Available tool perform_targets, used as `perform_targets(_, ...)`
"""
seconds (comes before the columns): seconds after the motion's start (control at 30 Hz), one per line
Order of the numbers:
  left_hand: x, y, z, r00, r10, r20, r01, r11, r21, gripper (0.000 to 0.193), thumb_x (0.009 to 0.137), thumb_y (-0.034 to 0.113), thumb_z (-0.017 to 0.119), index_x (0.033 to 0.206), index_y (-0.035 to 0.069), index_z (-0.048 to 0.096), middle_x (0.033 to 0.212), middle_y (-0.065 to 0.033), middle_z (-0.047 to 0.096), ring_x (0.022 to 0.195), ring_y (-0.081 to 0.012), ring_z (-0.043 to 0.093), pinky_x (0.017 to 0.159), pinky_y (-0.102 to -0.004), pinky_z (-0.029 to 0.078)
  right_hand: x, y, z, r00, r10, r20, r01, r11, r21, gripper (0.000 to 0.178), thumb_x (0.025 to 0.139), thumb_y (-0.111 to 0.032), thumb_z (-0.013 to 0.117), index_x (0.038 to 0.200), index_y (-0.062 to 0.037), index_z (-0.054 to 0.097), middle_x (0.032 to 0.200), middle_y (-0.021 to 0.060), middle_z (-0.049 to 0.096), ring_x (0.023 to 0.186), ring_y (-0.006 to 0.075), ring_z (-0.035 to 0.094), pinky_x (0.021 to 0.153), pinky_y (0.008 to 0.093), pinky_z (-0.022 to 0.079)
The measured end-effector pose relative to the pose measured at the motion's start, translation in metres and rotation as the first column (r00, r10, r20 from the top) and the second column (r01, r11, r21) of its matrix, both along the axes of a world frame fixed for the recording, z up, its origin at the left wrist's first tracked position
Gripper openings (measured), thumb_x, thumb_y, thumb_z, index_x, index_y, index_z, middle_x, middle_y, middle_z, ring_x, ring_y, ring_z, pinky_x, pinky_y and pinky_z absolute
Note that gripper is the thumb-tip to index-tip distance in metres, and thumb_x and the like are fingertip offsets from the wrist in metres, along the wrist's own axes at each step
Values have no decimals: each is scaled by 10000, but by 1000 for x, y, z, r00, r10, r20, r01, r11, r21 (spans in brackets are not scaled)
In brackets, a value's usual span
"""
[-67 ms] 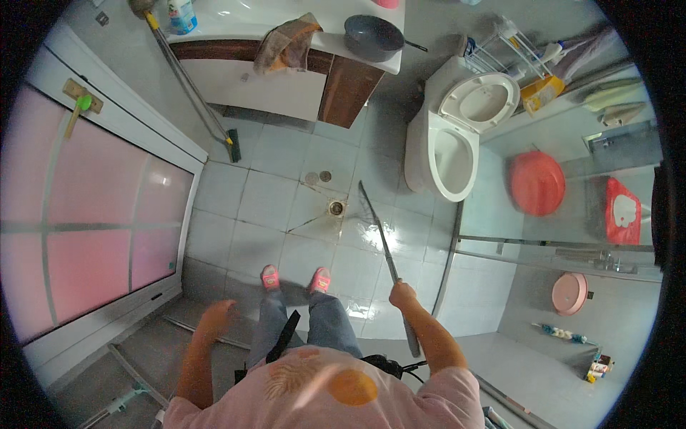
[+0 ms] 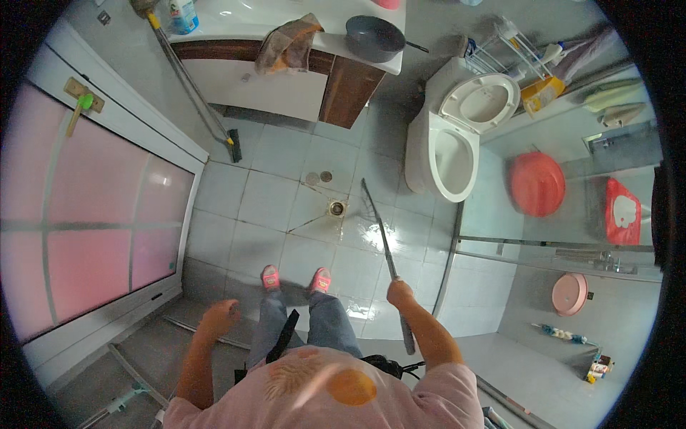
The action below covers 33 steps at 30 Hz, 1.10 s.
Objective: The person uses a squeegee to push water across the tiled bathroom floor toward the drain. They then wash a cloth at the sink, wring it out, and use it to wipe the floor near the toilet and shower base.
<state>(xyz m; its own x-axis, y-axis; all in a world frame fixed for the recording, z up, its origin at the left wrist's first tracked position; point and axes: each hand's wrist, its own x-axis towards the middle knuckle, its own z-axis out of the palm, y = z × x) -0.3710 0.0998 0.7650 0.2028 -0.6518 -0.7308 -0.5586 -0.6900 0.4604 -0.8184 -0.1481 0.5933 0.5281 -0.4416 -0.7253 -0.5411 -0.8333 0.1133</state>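
My right hand point(image 2: 401, 294) is closed around the grey shaft of a long thin tool point(image 2: 386, 242) with a narrow dark far end. That end reaches out over the tiled floor point(image 2: 270, 196), right of the square floor drain point(image 2: 336, 208). Behind my fist, the thicker grey grip end runs back beside my forearm. The kind of head on the tool does not show clearly. My left hand point(image 2: 221, 315) hangs in the air at my left side, fingers loosely bent and apart from the thumb, with nothing seen in it.
A white toilet point(image 2: 418, 154) with raised lid stands ahead right, beside a glass partition point(image 2: 557, 243) and red basin point(image 2: 537, 184). A washstand point(image 2: 250, 87) bears a cloth point(image 2: 287, 44) and frying pan point(image 2: 374, 38). A long-handled brush point(image 2: 234, 146) leans left, near the pink-paned door point(image 2: 93, 207).
The long tool has turned slightly: its far end shifts a little right and its grip end a little left. My left hand barely moves.
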Motion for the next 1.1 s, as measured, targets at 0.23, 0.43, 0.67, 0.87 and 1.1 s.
perform_targets(0.23, 16, 44, -3, 986, 34, 166, -26, 999, -47, 360, 730, 241, 522, 1013, 24, 478, 961, -180, 525, 894, -309, 503, 755, -374, 393, 83, 77, 6, 976, 174, -131, -146, 969, 202, 389, 758, -131, 409, 1047, 129, 414, 990, 309, 470, 800, 305, 567, 584, 366, 487)
perform_targets(0.43, 32, 78, -16, 987, 11, 159, -6, 999, -34, 384, 726, 265, 524, 1026, 30, 471, 987, -176, 513, 913, -323, 488, 768, -383, 391, 88, 69, 90, 731, -670, -124, 647, 624, 438, 148, 668, -66, 472, 692, 79, 479, 646, 184, 528, 571, 252, 540, 447, 330, 437)
perform_targets(0.67, 55, 101, -12, 987, 43, 154, -46, 999, 14, 369, 744, 263, 505, 1046, 55, 465, 1037, -146, 494, 952, -308, 468, 789, -386, 380, 57, 93, 71, 722, -634, 278, 164, 546, 822, 90, 539, -65, 548, 499, -64, 467, 502, 46, 516, 402, 180, 483, 368, 303, 372)
perform_targets(0.87, 64, 109, -7, 990, 39, 134, -37, 999, -14, 344, 763, 242, 483, 1046, 48, 462, 1038, -139, 492, 953, -303, 465, 795, -379, 376, 157, 93, 17, 779, -205, 593, -198, 817, 542, 103, 469, -73, 554, 569, -97, 556, 542, 84, 521, 511, 259, 504, 440, 344, 360)
perform_targets(1.1, 75, 141, -22, 977, 123, 175, -123, 992, -15, 338, 753, 252, 495, 1010, 32, 481, 1003, -155, 510, 919, -308, 484, 781, -392, 382, 163, 71, 67, 457, -875, 156, 261, 300, 917, 218, 698, -185, 510, 534, -41, 502, 480, 53, 512, 386, 158, 462, 367, 311, 333)
